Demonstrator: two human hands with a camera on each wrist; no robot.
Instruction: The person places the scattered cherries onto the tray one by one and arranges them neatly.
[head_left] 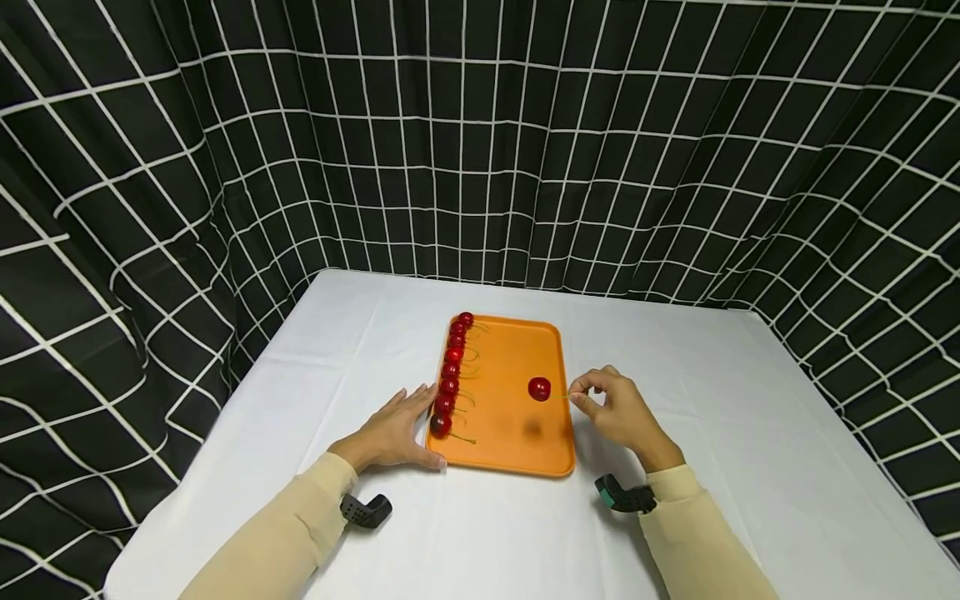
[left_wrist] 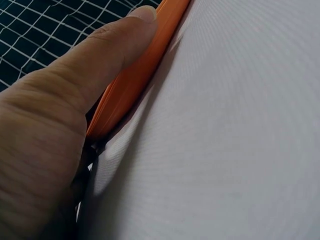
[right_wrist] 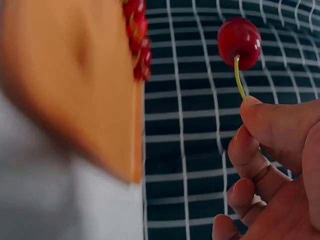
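My right hand [head_left: 618, 410] pinches a cherry [right_wrist: 240, 42] by its thin green stem [right_wrist: 239, 77], between thumb and forefinger. In the head view that dark red fruit hangs over the right part of an orange tray [head_left: 498, 450], with a shadow beneath it. Several more cherries [head_left: 450, 369] lie in a row along the tray's left edge, their stems pointing right. My left hand [head_left: 393, 429] rests at the tray's lower left corner, fingers spread along the left side. Its thumb [left_wrist: 112, 47] lies against the orange rim [left_wrist: 135, 75] in the left wrist view.
The tray lies on a table with a white cloth [head_left: 375, 333]. Black curtains with a white grid [head_left: 487, 142] stand behind the table and on both sides. Each wrist wears a black band device, one on the left [head_left: 366, 510] and one on the right [head_left: 626, 496].
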